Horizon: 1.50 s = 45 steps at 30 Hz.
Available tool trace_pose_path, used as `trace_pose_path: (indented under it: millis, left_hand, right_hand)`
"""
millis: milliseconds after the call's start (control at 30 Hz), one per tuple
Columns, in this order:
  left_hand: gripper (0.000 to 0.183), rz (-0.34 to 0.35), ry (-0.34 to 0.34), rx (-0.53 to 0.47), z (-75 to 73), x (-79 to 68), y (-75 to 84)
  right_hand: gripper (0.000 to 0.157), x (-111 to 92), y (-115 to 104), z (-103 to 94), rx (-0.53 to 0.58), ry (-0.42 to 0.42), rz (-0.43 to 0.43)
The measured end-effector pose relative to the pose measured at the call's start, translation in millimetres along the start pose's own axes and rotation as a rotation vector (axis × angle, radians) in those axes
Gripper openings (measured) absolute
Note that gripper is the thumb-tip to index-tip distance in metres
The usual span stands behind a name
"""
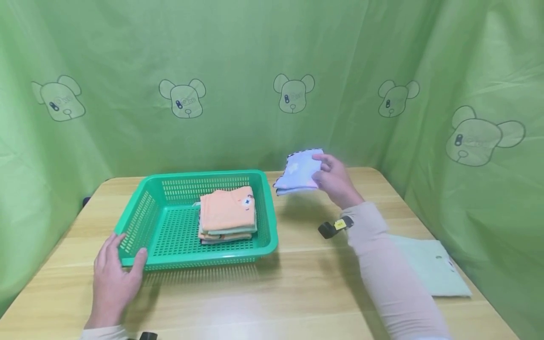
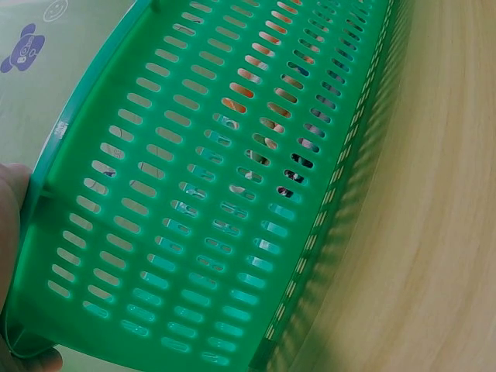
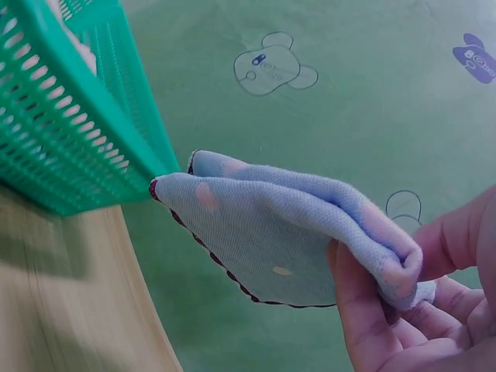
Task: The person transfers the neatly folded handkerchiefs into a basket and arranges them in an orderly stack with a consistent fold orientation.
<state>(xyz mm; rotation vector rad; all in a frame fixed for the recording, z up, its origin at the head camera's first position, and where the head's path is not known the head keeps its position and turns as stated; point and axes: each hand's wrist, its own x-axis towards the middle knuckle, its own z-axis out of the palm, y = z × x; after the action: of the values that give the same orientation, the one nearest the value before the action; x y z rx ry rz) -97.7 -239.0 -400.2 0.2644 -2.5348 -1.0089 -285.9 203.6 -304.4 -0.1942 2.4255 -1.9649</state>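
Observation:
A green plastic basket (image 1: pixel 197 259) with slotted walls stands on the table. My left hand (image 1: pixel 114 276) grips its near left corner, with fingers and thumb over the rim; in the left wrist view only bits of that hand show beside the basket wall (image 2: pixel 186 201). To the right of the basket, my right hand (image 1: pixel 337 179) pinches a folded light-blue cloth (image 1: pixel 299 170) above the table. Pale spots and a dark stitched edge mark this cloth (image 3: pixel 256 225). Inside the basket, on its right side, lies a stack of folded cloths (image 1: pixel 227 212), a peach one on top.
On the right of the wooden table (image 1: pixel 238 302) lies a pale green cloth (image 1: pixel 442 269), partly hidden by my right forearm. A green curtain (image 1: pixel 238 56) printed with bear heads surrounds the back and sides.

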Motion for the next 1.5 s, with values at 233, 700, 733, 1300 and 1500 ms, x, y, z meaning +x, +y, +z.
trace_pose_path:
  millis: [233, 700, 733, 1300, 1500]
  left_hand:
    - [0.066, 0.002, 0.013, -0.004, 0.9, -0.7, 0.6]
    - [0.066, 0.005, 0.008, -0.014, -0.5, -2.3, 1.6]
    - [0.066, 0.004, 0.008, -0.014, -0.3, -2.4, 1.5]
    - [0.066, 0.006, 0.009, -0.004, -0.8, -1.4, -1.0]
    - [0.066, -0.001, 0.009, -0.009, -1.0, -1.8, -0.8]
  right_hand:
    - [0.065, 2.3, -8.8, 14.1, 0.121, -0.017, 0.004]
    - [0.063, 2.3, -17.3, 52.7, 0.268, -0.079, 0.035]
    - [0.063, 2.5, -17.6, 55.6, 0.273, -0.083, 0.036]
    - [0.059, 7.2, -18.3, 99.0, 0.331, -0.12, 0.08]
    - [0.059, 10.9, -15.2, 111.1, 0.364, -0.119, 0.106]
